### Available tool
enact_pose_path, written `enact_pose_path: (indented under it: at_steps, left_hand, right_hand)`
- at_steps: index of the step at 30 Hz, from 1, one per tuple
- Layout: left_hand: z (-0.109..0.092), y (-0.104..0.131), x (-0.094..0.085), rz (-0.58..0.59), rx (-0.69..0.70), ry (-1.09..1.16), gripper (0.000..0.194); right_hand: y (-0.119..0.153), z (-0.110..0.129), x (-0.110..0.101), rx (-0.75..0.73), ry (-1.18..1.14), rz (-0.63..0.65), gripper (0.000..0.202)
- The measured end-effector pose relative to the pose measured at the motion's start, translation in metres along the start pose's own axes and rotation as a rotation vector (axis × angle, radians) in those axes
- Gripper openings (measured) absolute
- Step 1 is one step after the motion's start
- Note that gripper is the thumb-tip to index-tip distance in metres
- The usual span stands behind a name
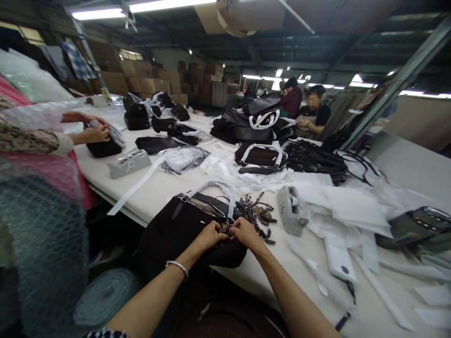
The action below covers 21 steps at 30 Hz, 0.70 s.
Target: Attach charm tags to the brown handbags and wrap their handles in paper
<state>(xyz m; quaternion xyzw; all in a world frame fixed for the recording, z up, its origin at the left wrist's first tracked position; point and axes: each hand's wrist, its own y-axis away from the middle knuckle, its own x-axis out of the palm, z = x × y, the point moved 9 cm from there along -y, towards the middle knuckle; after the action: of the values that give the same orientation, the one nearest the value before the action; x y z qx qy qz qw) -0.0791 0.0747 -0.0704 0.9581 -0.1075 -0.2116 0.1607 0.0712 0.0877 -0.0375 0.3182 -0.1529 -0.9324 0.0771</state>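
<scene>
A black handbag (pixel 165 234) lies at the table's front edge, its handle (pixel 211 184) wrapped in white covering. My left hand (pixel 212 233) and my right hand (pixel 244 231) meet at the base of this handle, fingers pinched together. Between them shows a bit of a small dark-and-gold patterned strap (pixel 224 227), mostly covered by my fingers. Whether it is fastened to the bag, I cannot tell. Just beyond my right hand, a loose pile of similar patterned straps (pixel 259 211) rests on the table.
A tape dispenser (pixel 292 211) stands right of the pile, another (pixel 128 163) at left. White paper sheets (pixel 355 206) and a white device (pixel 340 263) with a cable lie at right. Black bags (pixel 243 126) are heaped farther back. A co-worker's hands (pixel 93 131) handle a bag at left.
</scene>
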Motion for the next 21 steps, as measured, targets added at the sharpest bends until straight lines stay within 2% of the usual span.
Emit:
enact_pose_path:
  at_steps: [6, 11, 15, 17, 21]
  left_hand:
    - [-0.017, -0.002, -0.01, -0.035, 0.013, -0.071, 0.022]
    - [-0.033, 0.005, -0.013, 0.076, 0.016, -0.003, 0.016]
    - [-0.038, 0.016, -0.01, 0.14, 0.008, -0.004, 0.018]
    - [-0.041, 0.025, -0.01, 0.101, 0.054, -0.091, 0.017]
    - [-0.05, 0.053, -0.012, -0.035, 0.196, -0.585, 0.022]
  right_hand:
    - [-0.003, -0.016, 0.008, 0.073, -0.203, 0.086, 0.005]
    - [0.004, -0.011, 0.018, 0.091, -0.299, 0.203, 0.038]
    - [0.016, 0.001, 0.029, 0.112, -0.495, 0.298, 0.037]
    - [0.02, 0.003, 0.033, 0.125, -0.612, 0.32, 0.034]
    - [0.019, -0.007, 0.041, 0.16, -0.758, 0.301, 0.036]
